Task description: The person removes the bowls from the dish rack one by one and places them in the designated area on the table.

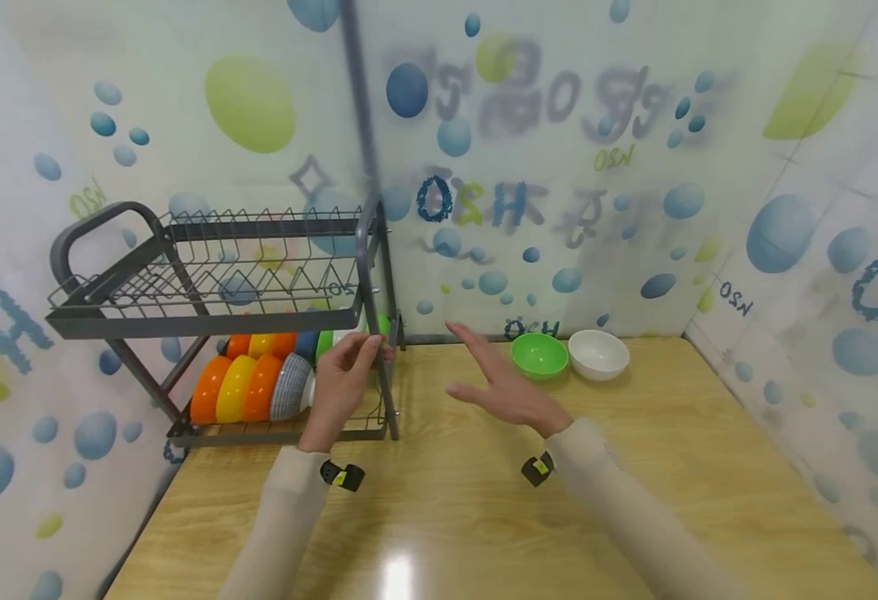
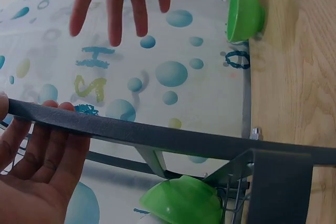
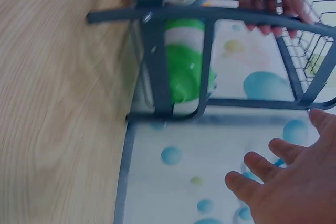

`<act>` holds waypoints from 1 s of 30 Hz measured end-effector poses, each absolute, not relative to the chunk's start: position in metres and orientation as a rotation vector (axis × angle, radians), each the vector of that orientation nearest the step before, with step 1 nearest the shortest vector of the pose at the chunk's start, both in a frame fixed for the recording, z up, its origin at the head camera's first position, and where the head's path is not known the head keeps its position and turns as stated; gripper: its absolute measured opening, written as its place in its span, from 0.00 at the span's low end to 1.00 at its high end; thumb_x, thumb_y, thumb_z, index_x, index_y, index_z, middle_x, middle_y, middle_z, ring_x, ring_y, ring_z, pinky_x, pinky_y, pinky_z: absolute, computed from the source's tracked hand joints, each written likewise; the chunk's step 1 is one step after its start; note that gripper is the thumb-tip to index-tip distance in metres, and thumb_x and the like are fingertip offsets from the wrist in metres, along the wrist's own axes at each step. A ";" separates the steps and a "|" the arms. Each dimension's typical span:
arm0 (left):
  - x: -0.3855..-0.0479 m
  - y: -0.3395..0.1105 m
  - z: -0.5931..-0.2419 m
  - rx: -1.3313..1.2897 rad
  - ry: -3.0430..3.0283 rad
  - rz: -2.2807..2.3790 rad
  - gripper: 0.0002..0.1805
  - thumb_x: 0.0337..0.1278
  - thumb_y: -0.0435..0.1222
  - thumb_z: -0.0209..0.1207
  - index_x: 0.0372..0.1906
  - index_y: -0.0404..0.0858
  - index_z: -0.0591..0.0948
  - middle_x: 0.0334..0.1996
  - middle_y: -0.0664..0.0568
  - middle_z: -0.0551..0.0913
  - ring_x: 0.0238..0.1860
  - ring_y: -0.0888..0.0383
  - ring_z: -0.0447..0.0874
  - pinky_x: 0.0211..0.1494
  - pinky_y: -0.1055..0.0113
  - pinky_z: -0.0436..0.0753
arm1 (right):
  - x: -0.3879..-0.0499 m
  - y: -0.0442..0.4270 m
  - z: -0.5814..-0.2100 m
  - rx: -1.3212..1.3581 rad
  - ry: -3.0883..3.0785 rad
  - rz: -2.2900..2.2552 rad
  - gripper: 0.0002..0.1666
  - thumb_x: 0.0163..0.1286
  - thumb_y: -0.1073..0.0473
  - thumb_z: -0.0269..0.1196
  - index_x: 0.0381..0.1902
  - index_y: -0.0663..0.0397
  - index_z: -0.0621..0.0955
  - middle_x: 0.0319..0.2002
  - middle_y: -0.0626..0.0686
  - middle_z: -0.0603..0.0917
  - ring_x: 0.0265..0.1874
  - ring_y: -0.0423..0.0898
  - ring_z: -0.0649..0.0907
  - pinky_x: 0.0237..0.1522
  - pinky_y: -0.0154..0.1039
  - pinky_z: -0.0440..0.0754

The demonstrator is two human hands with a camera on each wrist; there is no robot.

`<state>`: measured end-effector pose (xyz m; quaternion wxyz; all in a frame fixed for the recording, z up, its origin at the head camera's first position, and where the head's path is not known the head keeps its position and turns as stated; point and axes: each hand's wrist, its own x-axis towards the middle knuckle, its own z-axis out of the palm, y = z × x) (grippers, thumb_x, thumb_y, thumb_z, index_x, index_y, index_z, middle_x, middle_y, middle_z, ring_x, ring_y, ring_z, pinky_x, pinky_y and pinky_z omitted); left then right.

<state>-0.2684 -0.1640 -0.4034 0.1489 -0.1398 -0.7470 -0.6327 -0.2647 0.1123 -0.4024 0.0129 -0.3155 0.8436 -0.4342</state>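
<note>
On the table at left stands a dark grey two-tier dish rack (image 1: 206, 323). My left hand (image 1: 343, 385) holds its front right upright (image 2: 131, 132), with the thumb on one side and the fingers behind. My right hand (image 1: 509, 390) hovers to the right of the rack, fingers spread, touching nothing. Orange bowls (image 1: 208, 390), a yellow bowl (image 1: 236, 390) and a blue-patterned bowl (image 1: 290, 390) stand on edge in the lower tier. Green bowls (image 3: 184, 72) and white ones sit at its right end, partly hidden by my left hand. The upper tier holds no bowls.
A green bowl (image 1: 539, 357) and a white bowl (image 1: 599, 355) sit upright side by side at the table's back edge. Patterned sheets (image 1: 559, 167) hang behind and at both sides of the wooden table (image 1: 439, 517).
</note>
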 end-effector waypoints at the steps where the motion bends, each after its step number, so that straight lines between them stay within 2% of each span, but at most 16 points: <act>1: -0.268 -0.165 -0.403 -0.401 -2.159 -1.812 0.21 0.75 0.49 0.57 0.53 0.36 0.85 0.46 0.37 0.89 0.48 0.50 0.89 0.54 0.71 0.85 | -0.264 0.109 -0.401 -0.991 2.591 -1.385 0.50 0.73 0.30 0.57 0.83 0.27 0.46 0.84 0.40 0.46 0.83 0.50 0.50 0.79 0.66 0.53; 8: -0.263 -0.179 -0.402 -0.338 -2.295 -1.628 0.22 0.73 0.52 0.58 0.58 0.42 0.85 0.53 0.46 0.88 0.55 0.53 0.87 0.55 0.77 0.83 | -0.264 0.091 -0.388 -0.937 2.352 -1.567 0.41 0.79 0.32 0.49 0.83 0.30 0.52 0.83 0.45 0.54 0.81 0.55 0.57 0.77 0.66 0.60; 13: -0.259 -0.197 -0.405 -0.261 -2.385 -1.540 0.25 0.73 0.56 0.56 0.62 0.46 0.84 0.57 0.49 0.86 0.51 0.56 0.84 0.47 0.74 0.81 | -0.269 0.079 -0.381 -0.898 2.298 -1.610 0.37 0.81 0.34 0.46 0.82 0.33 0.57 0.81 0.46 0.60 0.80 0.51 0.62 0.78 0.61 0.62; 15: -0.259 -0.205 -0.405 -0.227 -2.390 -1.484 0.25 0.72 0.57 0.56 0.61 0.47 0.84 0.57 0.50 0.86 0.50 0.55 0.83 0.45 0.75 0.80 | -0.271 0.074 -0.378 -0.878 2.265 -1.644 0.37 0.81 0.34 0.45 0.81 0.37 0.59 0.79 0.47 0.65 0.79 0.51 0.65 0.79 0.59 0.62; 18: -0.256 -0.216 -0.402 -0.172 -2.370 -1.412 0.24 0.72 0.56 0.57 0.59 0.46 0.85 0.56 0.49 0.87 0.52 0.51 0.85 0.48 0.76 0.81 | -0.276 0.064 -0.374 -0.829 2.174 -1.728 0.39 0.80 0.33 0.44 0.80 0.45 0.63 0.75 0.52 0.71 0.76 0.54 0.70 0.79 0.57 0.63; 20: -0.254 -0.225 -0.401 -0.134 -2.353 -1.382 0.24 0.73 0.55 0.57 0.59 0.44 0.85 0.58 0.48 0.86 0.57 0.50 0.84 0.58 0.71 0.83 | -0.279 0.057 -0.372 -0.797 2.114 -1.784 0.39 0.81 0.34 0.44 0.78 0.50 0.65 0.73 0.56 0.74 0.74 0.57 0.72 0.78 0.57 0.64; 22: -0.252 -0.233 -0.400 -0.099 -2.335 -1.363 0.25 0.74 0.54 0.56 0.60 0.41 0.84 0.60 0.46 0.84 0.61 0.48 0.83 0.66 0.61 0.82 | -0.280 0.050 -0.372 -0.754 2.093 -1.811 0.38 0.81 0.36 0.46 0.76 0.52 0.68 0.72 0.58 0.75 0.72 0.56 0.74 0.77 0.56 0.66; 25: -0.249 -0.245 -0.401 -0.056 -2.307 -1.310 0.26 0.74 0.53 0.56 0.61 0.38 0.83 0.61 0.43 0.83 0.64 0.44 0.81 0.69 0.47 0.79 | -0.282 0.040 -0.373 -0.706 2.130 -1.810 0.34 0.81 0.37 0.51 0.74 0.50 0.72 0.71 0.57 0.77 0.70 0.52 0.77 0.76 0.53 0.69; 30: -0.246 -0.260 -0.402 0.017 -2.350 -1.182 0.30 0.75 0.56 0.54 0.63 0.37 0.81 0.62 0.39 0.83 0.65 0.40 0.78 0.68 0.40 0.77 | -0.284 0.024 -0.377 -0.616 2.292 -1.763 0.31 0.74 0.34 0.59 0.68 0.39 0.78 0.65 0.46 0.82 0.66 0.47 0.80 0.72 0.51 0.75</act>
